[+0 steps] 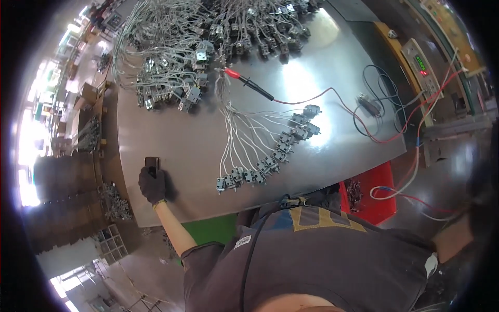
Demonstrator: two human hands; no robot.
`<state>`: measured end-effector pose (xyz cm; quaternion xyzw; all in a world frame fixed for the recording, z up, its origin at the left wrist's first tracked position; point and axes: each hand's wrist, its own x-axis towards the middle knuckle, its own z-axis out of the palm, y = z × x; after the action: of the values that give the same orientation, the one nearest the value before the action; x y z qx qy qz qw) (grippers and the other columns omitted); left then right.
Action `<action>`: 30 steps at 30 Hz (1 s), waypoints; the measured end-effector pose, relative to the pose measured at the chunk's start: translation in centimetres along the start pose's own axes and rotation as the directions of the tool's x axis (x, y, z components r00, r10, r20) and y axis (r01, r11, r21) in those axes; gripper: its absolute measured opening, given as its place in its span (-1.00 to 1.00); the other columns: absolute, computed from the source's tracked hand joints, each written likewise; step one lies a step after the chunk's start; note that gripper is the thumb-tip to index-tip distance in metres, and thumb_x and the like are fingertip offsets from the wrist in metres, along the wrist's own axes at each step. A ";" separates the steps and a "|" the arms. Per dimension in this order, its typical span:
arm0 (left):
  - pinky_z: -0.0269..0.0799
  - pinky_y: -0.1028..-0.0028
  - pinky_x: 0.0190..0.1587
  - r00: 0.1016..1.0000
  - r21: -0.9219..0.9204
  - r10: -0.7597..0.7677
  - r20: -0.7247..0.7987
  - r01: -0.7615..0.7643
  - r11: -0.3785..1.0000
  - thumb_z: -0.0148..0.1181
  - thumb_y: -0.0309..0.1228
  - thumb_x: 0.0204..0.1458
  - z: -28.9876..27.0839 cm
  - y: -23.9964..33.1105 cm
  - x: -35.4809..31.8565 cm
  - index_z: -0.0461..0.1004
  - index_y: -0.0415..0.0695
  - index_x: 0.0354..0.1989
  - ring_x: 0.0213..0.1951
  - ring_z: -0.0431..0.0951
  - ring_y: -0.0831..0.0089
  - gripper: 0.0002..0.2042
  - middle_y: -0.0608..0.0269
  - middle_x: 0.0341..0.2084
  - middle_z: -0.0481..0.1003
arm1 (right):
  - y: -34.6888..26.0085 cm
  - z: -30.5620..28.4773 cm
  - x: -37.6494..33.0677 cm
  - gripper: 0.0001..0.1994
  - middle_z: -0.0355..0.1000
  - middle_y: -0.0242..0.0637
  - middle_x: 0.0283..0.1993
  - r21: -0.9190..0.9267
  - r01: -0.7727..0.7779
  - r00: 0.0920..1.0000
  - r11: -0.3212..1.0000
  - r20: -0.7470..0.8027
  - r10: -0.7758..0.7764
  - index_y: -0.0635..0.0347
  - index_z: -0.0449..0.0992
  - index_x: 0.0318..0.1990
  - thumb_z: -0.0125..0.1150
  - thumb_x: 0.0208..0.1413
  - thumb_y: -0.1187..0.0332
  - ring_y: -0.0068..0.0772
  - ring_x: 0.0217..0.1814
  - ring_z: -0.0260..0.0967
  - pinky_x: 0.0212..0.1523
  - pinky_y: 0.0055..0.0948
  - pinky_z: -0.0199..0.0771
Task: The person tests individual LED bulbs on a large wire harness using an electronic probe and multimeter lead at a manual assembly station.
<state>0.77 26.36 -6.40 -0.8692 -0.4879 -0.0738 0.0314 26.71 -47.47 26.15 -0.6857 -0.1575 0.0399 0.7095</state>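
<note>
My left hand (152, 188), in a dark glove, is at the left side of the metal table (182, 140). Its fingers are closed round a small dark block-like thing (152, 161); its kind I cannot make out. To its right, small grey electrical parts (260, 171) lie in a curved row, each on white wires (234, 125) that gather at one bundle. At the gathered end lies a test probe (257, 89) with a red tip end and black handle, on a red lead. My right forearm (453, 240) reaches out at the right edge; that hand is out of sight.
Heaps of wired metal parts (176, 67) cover the table's far side. A bench meter (422, 65) with a lit display stands at the far right. Looped leads and a dark clip-like piece (369, 105) lie near it. A red bin (382, 195) stands below the near edge.
</note>
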 end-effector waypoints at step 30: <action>0.51 -0.01 0.08 0.998 -0.001 0.027 -0.052 -0.027 1.000 0.32 -0.08 0.05 0.0 0.4 1.7 0.49 -0.13 0.02 0.01 0.60 -0.08 -0.54 -0.02 -0.06 0.58 | 26.4 15.3 -2.5 -0.43 0.55 -0.38 -0.31 0.039 -0.577 0.757 0.816 0.400 0.516 0.21 0.48 0.24 0.11 0.25 -0.03 -0.61 -0.43 0.47 -0.41 -0.54 0.44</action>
<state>1.96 27.58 -6.11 -0.8736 -0.4750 -0.0966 0.0443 24.28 -32.00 -0.10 -0.6219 -0.0776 0.3871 0.6763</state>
